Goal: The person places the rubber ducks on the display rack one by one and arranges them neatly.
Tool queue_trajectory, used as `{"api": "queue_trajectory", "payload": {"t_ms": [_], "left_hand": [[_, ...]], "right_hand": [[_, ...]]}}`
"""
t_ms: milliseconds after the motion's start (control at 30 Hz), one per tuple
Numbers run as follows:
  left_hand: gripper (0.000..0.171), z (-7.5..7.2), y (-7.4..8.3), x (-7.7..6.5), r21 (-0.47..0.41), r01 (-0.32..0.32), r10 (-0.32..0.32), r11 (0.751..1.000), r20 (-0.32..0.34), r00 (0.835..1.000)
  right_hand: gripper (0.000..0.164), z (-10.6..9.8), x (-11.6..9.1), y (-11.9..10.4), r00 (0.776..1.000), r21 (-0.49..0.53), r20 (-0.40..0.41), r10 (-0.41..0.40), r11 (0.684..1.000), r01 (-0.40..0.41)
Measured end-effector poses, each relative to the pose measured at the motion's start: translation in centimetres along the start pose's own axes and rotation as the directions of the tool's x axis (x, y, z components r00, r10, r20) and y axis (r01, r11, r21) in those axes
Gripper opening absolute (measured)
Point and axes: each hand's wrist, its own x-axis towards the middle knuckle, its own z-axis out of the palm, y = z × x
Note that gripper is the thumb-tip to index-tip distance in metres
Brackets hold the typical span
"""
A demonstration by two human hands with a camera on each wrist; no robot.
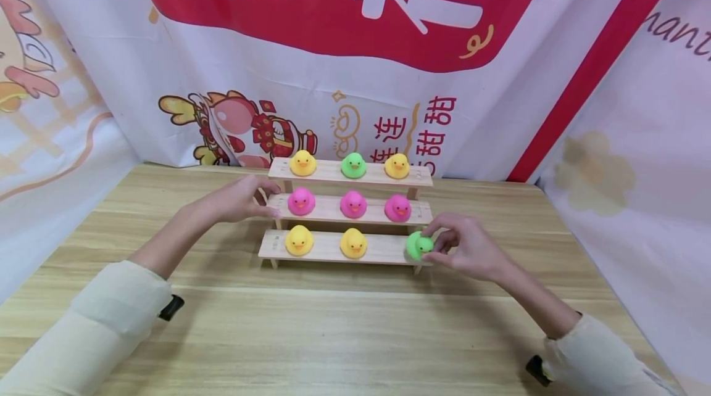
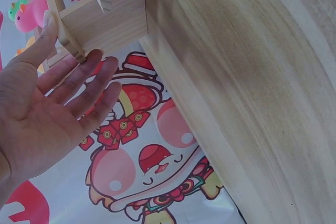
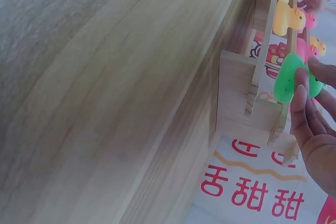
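A three-tier wooden display stand (image 1: 328,250) holds small rubber ducks in rows. My right hand (image 1: 469,247) pinches a green rubber duck (image 1: 418,247) between thumb and fingers at the right end of the bottom tier. In the right wrist view the green duck (image 3: 288,80) shows its flat underside, tilted beside the board. My left hand (image 1: 242,200) holds the left end of the middle tier. The left wrist view shows that thumb and fingers (image 2: 94,85) around the board's end, close to a pink duck (image 2: 32,11).
Two yellow ducks (image 1: 353,243) share the bottom tier. Pink ducks (image 1: 353,205) line the middle tier; a green duck (image 1: 353,165) sits between yellow ones on top. The stand rests on a wood-grain table (image 1: 333,334) before a printed cloth backdrop (image 1: 311,69).
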Motion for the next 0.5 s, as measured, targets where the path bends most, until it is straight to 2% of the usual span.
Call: {"api": "queue_trajectory", "payload": {"t_ms": [500], "left_hand": [[0.048,0.1,-0.1,0.0,-0.010,0.003,-0.003,1.000,0.002,1.000]], "right_hand": [[0.028,1.1,1.2,-0.4,0.998,-0.034,0.024,0.050,0.998,-0.050]]}}
